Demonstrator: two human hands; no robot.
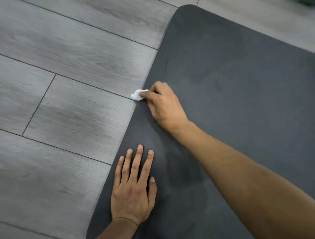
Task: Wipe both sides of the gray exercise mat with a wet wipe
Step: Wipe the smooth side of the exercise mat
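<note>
The gray exercise mat (238, 88) lies flat on the floor and fills the right half of the view; darker damp patches show on its surface. My right hand (163, 105) grips a crumpled white wet wipe (138, 95) and holds it against the mat's left edge. My left hand (134, 184) rests flat on the mat closer to me, fingers straight and spread, just inside the same edge.
Gray wood-look floor planks (64, 102) cover the left half of the view and continue beyond the mat's far rounded corner (185, 8). A dark green object (306, 1) peeks in at the top right corner.
</note>
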